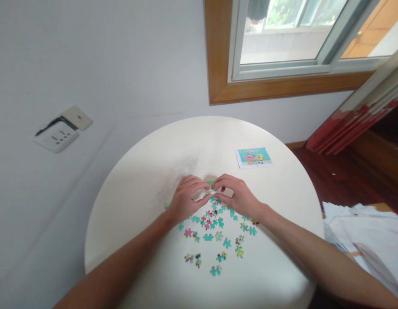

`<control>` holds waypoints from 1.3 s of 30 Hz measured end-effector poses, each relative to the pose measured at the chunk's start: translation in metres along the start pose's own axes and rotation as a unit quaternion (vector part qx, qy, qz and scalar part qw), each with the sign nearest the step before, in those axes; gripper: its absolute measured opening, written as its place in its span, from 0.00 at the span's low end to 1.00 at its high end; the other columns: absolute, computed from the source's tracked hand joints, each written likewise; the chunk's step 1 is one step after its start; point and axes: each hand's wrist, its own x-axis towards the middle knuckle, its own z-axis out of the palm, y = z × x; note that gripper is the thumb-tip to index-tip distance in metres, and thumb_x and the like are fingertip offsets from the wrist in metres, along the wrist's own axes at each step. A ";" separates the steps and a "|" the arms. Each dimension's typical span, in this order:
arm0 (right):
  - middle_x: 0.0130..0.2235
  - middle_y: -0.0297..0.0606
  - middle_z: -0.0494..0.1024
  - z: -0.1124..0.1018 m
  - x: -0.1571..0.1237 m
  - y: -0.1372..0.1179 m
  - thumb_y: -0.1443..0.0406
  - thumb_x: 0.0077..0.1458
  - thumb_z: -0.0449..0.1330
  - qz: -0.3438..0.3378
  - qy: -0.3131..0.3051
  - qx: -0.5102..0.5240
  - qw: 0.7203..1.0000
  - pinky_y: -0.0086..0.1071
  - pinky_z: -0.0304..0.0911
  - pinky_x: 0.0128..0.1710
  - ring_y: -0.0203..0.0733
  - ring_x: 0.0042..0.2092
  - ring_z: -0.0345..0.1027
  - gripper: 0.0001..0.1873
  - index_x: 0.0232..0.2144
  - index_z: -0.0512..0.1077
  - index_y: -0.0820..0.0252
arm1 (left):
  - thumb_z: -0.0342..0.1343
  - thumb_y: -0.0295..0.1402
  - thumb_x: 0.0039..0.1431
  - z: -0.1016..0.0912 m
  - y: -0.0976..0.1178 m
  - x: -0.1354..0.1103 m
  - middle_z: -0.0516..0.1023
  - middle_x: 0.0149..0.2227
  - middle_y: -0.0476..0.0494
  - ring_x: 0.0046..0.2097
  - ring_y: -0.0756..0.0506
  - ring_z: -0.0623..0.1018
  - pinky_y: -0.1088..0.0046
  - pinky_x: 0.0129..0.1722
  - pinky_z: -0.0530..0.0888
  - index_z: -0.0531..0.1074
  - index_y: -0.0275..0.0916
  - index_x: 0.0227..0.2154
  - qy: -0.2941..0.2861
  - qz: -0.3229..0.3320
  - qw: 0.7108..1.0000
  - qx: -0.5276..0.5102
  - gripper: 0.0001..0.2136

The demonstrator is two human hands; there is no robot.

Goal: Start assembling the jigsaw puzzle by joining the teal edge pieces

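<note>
Small jigsaw puzzle pieces [208,237], mostly teal with some pink and yellow ones, lie scattered over the middle of the white round table [131,189]. My left hand [186,198] has its thumb and fingers curved into a pinch at the far end of the scatter. Facing it, my right hand [239,196] pinches from the other side, fingertips nearly meeting those of the left. Between the fingertips is a small green and teal puzzle piece [211,183], partly covered by the fingers. Whether it is one piece or joined pieces I cannot tell.
A picture card [254,157] with cartoon figures lies flat beyond my right hand. Behind the table are a white wall with a socket [59,136] and a wood-framed window [282,83]. Papers [366,240] are piled at the right, below a red and cream curtain [350,116].
</note>
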 end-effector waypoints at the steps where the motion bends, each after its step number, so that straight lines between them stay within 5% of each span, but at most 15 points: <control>1: 0.41 0.39 0.75 0.000 0.000 0.000 0.71 0.57 0.63 -0.004 0.002 0.000 1.000 0.34 0.68 0.40 0.39 0.40 0.69 0.08 0.40 0.74 0.57 | 0.64 0.29 0.56 0.000 0.000 0.000 0.79 0.35 0.45 0.39 0.45 0.76 0.63 0.45 0.71 0.75 0.40 0.38 0.001 0.001 1.000 0.000 0.08; 39: 0.37 0.36 0.73 -0.002 -0.003 -0.002 0.69 0.56 0.64 0.001 0.012 -0.029 1.000 0.34 0.65 0.40 0.38 0.38 0.67 0.10 0.41 0.69 0.57 | 0.65 0.28 0.54 -0.003 0.006 0.006 0.79 0.34 0.46 0.37 0.45 0.77 0.64 0.42 0.72 0.74 0.40 0.36 0.023 0.027 0.999 0.005 0.08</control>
